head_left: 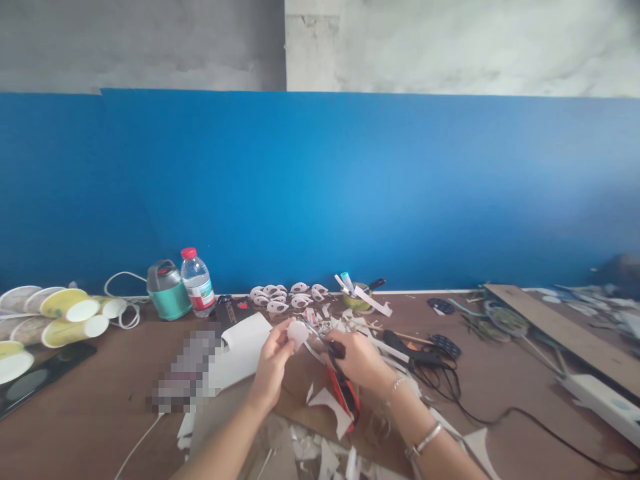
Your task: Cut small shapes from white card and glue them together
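Between the thumb and fingers of my left hand is a small round white paper piece. My right hand is closed around the dark handles of a pair of scissors. Their blades point toward the paper piece; whether they touch it I cannot tell. Below my right hand lies a red and black tool, partly hidden. A curved white paper offcut rests against it. Several small white cut-outs with dark spots sit beyond my hands.
White sheets and paper scraps surround my hands. A black glue gun with a cord lies to the right. Bottle, teal container and paper cups stand or lie left. At far right are a board and power strip.
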The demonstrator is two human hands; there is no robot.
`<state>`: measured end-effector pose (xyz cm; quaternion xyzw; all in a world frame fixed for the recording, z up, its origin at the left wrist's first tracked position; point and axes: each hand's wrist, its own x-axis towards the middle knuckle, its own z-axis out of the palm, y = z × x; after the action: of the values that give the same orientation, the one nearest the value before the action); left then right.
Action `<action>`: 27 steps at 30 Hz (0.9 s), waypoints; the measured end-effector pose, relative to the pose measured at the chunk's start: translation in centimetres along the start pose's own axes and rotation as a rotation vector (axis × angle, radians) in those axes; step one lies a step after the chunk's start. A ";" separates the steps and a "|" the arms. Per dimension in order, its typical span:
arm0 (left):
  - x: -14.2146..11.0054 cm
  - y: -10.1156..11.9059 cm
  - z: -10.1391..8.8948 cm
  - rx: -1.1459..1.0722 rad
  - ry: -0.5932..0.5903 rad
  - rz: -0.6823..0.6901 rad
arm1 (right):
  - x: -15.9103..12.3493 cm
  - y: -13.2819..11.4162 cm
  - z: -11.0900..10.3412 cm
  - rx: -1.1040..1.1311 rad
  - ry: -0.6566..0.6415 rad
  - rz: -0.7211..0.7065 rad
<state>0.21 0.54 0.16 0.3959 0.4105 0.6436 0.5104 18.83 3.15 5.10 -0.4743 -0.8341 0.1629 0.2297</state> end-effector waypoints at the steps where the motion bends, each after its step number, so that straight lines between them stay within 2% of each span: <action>1: 0.0 0.0 0.0 0.003 0.001 -0.001 | 0.0 -0.1 0.0 -0.001 -0.004 -0.007; 15: 0.0 0.0 0.0 -0.009 -0.001 0.014 | -0.1 -0.3 -0.2 -0.050 -0.034 -0.043; 27: 0.0 -0.1 0.0 -0.016 -0.002 0.006 | -0.2 -0.3 -0.1 -0.007 -0.028 -0.045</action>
<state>0.22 0.59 0.09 0.3937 0.4038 0.6479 0.5121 18.80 2.82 5.30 -0.4538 -0.8484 0.1613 0.2197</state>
